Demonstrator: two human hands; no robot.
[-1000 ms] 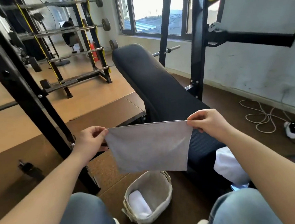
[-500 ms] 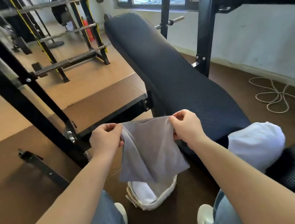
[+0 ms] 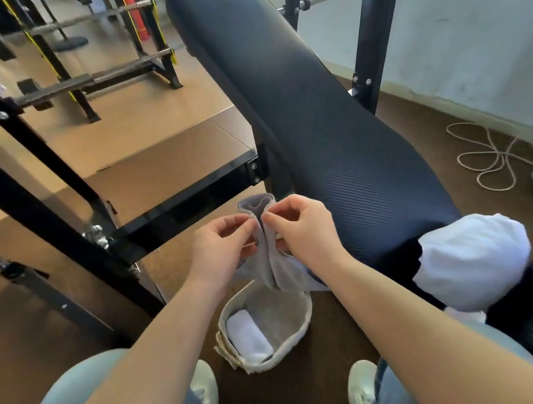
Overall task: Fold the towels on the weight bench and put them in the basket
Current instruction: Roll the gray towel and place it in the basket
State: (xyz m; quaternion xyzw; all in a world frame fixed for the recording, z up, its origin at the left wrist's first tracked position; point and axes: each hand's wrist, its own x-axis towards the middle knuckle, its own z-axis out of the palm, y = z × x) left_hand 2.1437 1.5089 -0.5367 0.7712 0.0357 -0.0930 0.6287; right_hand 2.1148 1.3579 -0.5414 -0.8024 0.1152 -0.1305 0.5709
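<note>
**Two hands pinching one grey towel above the basket**

Several bits I can't read. The lower end of the grey towel [image 3: 275, 266] runs behind the wrists, and a pale bluish strip of cloth pokes out under the right wrist; I can't tell if that strip is part of the same towel. The white towel heap [image 3: 474, 262] on the weight bench [image 3: 316, 127] hides the gap between the back pad and the seat pad. The rack top and the window are cut off, and a red cylinder at the top edge is too blurred to name.

My left hand [image 3: 221, 247] and right hand [image 3: 304, 230] sit knuckle to knuckle. Each pinches a top edge of the grey towel between thumb and curled fingers. The towel is doubled, its two edges pressed together. A small loop stands up above the fingertips and the rest hangs down narrow and creased. It hangs in the air just above the far rim of the basket [image 3: 296, 338], not touching the bench.

The basket stands on the brown floor [image 3: 60, 313] between my white shoes [image 3: 206, 388], beside the bench. One rolled white towel [image 3: 248, 335] lies inside at its left. The bench pad is dark and ribbed, tilted upward away from me. A black rack frame [image 3: 35, 201] stands left, a barbell stand [image 3: 96, 78] behind it, and a white cable [image 3: 485, 159] is coiled on the floor by the wall.
</note>
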